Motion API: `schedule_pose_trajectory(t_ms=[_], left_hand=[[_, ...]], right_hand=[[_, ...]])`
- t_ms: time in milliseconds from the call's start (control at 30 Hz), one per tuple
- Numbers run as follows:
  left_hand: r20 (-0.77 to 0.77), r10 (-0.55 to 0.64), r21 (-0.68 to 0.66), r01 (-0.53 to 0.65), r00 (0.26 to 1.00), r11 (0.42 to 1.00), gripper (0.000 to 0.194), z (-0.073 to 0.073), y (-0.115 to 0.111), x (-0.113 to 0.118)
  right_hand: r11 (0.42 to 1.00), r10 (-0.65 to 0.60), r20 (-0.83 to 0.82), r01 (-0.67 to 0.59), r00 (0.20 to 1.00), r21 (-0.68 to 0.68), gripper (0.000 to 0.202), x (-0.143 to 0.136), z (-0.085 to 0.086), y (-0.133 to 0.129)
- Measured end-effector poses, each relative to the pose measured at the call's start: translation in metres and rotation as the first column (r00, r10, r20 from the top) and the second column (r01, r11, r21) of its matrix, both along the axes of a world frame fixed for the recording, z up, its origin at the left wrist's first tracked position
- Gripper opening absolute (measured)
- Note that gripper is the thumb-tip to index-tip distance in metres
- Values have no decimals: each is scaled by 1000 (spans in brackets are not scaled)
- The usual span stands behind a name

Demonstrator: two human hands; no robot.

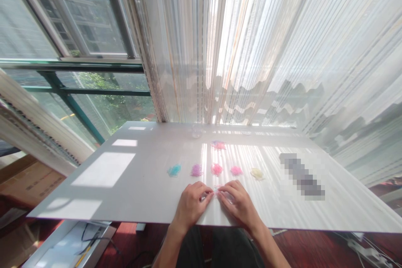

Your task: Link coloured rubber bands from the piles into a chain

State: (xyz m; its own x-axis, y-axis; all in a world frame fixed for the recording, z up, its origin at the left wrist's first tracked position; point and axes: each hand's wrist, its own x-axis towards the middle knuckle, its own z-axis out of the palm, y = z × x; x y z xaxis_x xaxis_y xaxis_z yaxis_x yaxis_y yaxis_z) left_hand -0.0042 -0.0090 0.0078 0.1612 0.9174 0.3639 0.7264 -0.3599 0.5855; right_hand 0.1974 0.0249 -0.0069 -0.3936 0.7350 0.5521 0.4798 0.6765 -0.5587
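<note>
My left hand [195,202] and my right hand [236,200] meet over the near part of the white table [150,205]. Thumb and fingers of each are pinched together, the tips almost touching. Between them shows a little tangle of thin coloured strands [216,189], too small to make out. Just beyond the hands runs a row of small piles that look like rubber bands: teal [174,170], purple [197,170], red-pink [216,169], bright pink [236,170] and pale yellow [257,173]. Farther back lies a mixed pink and purplish pile [218,145].
A clear, cup-like container [197,131] stands near the table's far edge, with a clear flat piece [246,132] to its right. A blurred-out dark object [302,176] lies at the right. Striped curtains [220,50] hang behind the table; an open drawer [78,243] sits below left.
</note>
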Motion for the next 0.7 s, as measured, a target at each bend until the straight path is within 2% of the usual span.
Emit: schedule_pose_trajectory(t_ms=[300, 533, 700], left_hand=[[16, 19, 12, -20, 1000, 1000, 11, 0, 0, 0], [51, 20, 14, -21, 998, 1000, 12, -1, 0, 0], [53, 24, 9, -25, 998, 1000, 14, -3, 0, 0]], right_hand=[[997, -59, -3, 59, 998, -57, 16, 3, 2, -1], [1000, 11, -52, -10, 999, 8, 15, 1, 0, 0], [1000, 10, -30, -10, 999, 18, 15, 0, -3, 1]])
